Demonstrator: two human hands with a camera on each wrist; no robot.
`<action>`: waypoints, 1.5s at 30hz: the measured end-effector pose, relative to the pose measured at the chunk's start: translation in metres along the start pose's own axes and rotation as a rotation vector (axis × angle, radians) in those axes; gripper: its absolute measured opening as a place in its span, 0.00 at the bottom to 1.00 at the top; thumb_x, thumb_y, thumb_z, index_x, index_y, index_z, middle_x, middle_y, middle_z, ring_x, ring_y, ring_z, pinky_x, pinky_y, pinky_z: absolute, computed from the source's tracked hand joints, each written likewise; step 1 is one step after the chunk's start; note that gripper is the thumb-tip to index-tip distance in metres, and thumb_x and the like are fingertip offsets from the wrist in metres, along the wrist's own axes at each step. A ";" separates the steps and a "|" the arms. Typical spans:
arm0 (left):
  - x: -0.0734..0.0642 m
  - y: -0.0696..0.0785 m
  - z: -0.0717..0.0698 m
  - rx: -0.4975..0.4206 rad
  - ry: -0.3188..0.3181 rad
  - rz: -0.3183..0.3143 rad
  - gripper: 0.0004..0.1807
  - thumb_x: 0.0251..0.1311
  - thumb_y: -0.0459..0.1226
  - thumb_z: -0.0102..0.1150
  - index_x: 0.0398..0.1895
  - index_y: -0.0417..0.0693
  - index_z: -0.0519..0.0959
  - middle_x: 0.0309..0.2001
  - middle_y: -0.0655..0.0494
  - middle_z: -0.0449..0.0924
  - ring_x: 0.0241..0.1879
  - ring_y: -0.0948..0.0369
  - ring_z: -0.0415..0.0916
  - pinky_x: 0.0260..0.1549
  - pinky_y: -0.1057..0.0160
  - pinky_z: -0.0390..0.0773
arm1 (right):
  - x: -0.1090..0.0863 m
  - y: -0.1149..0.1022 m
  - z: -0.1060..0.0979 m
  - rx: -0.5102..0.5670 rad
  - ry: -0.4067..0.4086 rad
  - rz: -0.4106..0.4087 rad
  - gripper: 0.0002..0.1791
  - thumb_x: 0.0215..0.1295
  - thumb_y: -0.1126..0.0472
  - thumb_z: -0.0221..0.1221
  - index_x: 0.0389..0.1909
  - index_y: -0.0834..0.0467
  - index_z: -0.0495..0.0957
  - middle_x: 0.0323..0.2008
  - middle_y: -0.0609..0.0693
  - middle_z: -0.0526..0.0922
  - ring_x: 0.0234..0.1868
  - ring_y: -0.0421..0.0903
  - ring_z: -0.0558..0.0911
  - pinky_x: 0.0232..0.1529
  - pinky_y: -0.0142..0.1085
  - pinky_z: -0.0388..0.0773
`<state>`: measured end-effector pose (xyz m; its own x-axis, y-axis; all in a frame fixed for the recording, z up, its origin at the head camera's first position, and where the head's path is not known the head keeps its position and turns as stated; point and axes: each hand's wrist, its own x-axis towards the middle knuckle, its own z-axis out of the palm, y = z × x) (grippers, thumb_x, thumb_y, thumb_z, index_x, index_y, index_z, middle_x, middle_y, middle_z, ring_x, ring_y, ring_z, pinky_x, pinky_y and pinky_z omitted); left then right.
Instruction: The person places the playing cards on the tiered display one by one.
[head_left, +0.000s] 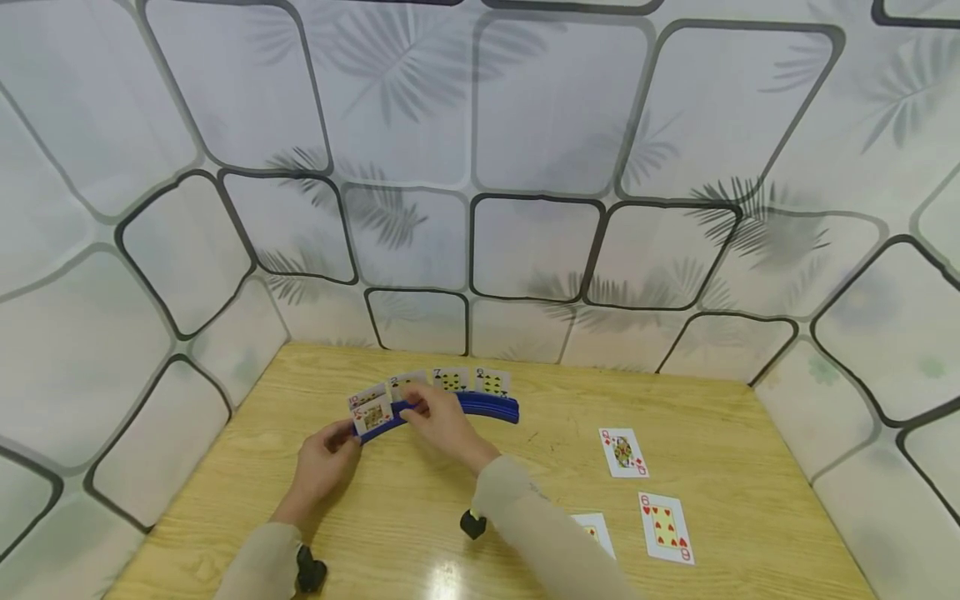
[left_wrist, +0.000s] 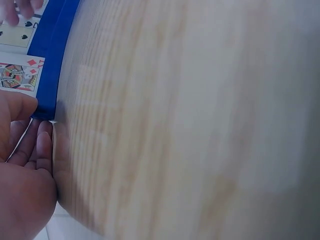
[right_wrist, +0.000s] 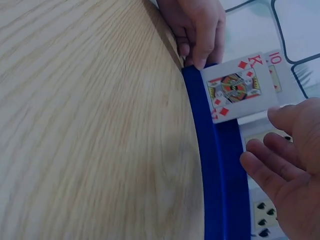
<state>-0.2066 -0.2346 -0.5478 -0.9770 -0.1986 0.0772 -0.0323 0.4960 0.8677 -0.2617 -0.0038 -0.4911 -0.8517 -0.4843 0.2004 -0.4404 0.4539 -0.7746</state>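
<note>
A curved blue card holder (head_left: 487, 407) stands on the table with playing cards upright in its slots. At its left end my left hand (head_left: 324, 462) grips the holder, thumb in front and fingers curled, close beside the king of diamonds (right_wrist: 234, 89). Behind the king, a red ten (right_wrist: 274, 70) partly shows. My right hand (head_left: 442, 425) is over the middle of the holder, fingers loosely bent with nothing held between them. Its thumb is right by the king's corner in the right wrist view. Past this hand stand a black seven (head_left: 452, 379) and a black six (head_left: 492, 382); it partly covers another black card (head_left: 401, 384).
On the wooden table (head_left: 547, 442) to the right lie a queen of diamonds (head_left: 623, 452) and a six of hearts (head_left: 666, 528), face up. Another face-up card (head_left: 596, 531) is partly hidden by the right sleeve. A patterned fabric wall (head_left: 525, 250) encloses the table's back and sides.
</note>
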 end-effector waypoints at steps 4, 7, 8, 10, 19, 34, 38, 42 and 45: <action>0.001 0.000 0.000 0.013 0.004 0.012 0.19 0.69 0.30 0.60 0.61 0.33 0.82 0.49 0.37 0.88 0.40 0.64 0.80 0.41 0.72 0.77 | -0.013 0.003 -0.019 -0.031 -0.035 0.001 0.16 0.77 0.58 0.62 0.60 0.61 0.81 0.55 0.56 0.86 0.49 0.46 0.87 0.51 0.36 0.84; 0.002 0.000 -0.001 0.028 0.004 0.021 0.20 0.68 0.30 0.60 0.62 0.32 0.81 0.50 0.36 0.87 0.42 0.61 0.81 0.43 0.71 0.78 | -0.024 0.007 -0.032 -0.052 -0.048 0.008 0.17 0.78 0.57 0.62 0.60 0.60 0.80 0.57 0.57 0.85 0.51 0.48 0.86 0.52 0.38 0.84; 0.002 -0.001 -0.001 0.032 0.005 0.021 0.20 0.68 0.30 0.60 0.62 0.31 0.81 0.51 0.36 0.87 0.43 0.60 0.81 0.43 0.71 0.78 | -0.028 0.009 -0.036 -0.059 -0.050 0.012 0.17 0.78 0.56 0.62 0.60 0.60 0.80 0.57 0.57 0.85 0.52 0.49 0.86 0.53 0.40 0.84; 0.002 -0.001 -0.001 0.043 0.007 0.015 0.20 0.68 0.30 0.60 0.62 0.31 0.81 0.51 0.36 0.87 0.44 0.59 0.82 0.44 0.72 0.78 | -0.037 0.012 -0.044 -0.075 -0.052 0.018 0.18 0.77 0.55 0.62 0.61 0.59 0.80 0.58 0.57 0.85 0.54 0.50 0.85 0.54 0.43 0.83; 0.000 -0.001 0.001 0.050 0.008 0.008 0.20 0.68 0.29 0.60 0.62 0.32 0.81 0.50 0.37 0.87 0.43 0.60 0.81 0.44 0.70 0.78 | -0.085 0.030 -0.079 -0.130 -0.001 0.049 0.21 0.76 0.52 0.63 0.62 0.59 0.80 0.59 0.56 0.84 0.58 0.55 0.83 0.58 0.53 0.81; -0.001 0.001 0.000 0.029 0.000 0.006 0.20 0.69 0.29 0.60 0.62 0.32 0.81 0.51 0.37 0.87 0.41 0.62 0.79 0.42 0.71 0.77 | -0.162 0.054 -0.113 -0.222 0.085 0.154 0.21 0.71 0.54 0.68 0.59 0.59 0.83 0.60 0.55 0.84 0.63 0.59 0.81 0.63 0.58 0.78; -0.001 0.001 0.000 0.031 -0.004 0.008 0.19 0.69 0.29 0.59 0.62 0.33 0.81 0.52 0.36 0.87 0.42 0.61 0.79 0.42 0.71 0.77 | -0.183 0.063 -0.119 -0.252 0.105 0.185 0.22 0.68 0.52 0.70 0.58 0.58 0.83 0.60 0.55 0.84 0.64 0.60 0.80 0.64 0.60 0.77; 0.000 0.001 0.000 0.034 -0.004 0.003 0.20 0.70 0.30 0.59 0.63 0.33 0.81 0.52 0.36 0.87 0.43 0.60 0.80 0.43 0.71 0.77 | -0.201 0.070 -0.124 -0.285 0.100 0.255 0.24 0.65 0.49 0.72 0.58 0.57 0.84 0.61 0.57 0.83 0.64 0.61 0.79 0.65 0.61 0.76; 0.000 0.001 0.000 0.032 -0.004 0.001 0.20 0.69 0.30 0.60 0.63 0.32 0.80 0.52 0.36 0.87 0.43 0.60 0.80 0.43 0.71 0.77 | -0.213 0.072 -0.128 -0.306 0.076 0.329 0.29 0.61 0.45 0.74 0.60 0.55 0.83 0.64 0.57 0.81 0.67 0.62 0.77 0.65 0.62 0.75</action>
<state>-0.2066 -0.2344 -0.5472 -0.9779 -0.1948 0.0762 -0.0379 0.5232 0.8514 -0.1487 0.2278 -0.5122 -0.9737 -0.2263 0.0256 -0.1969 0.7801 -0.5938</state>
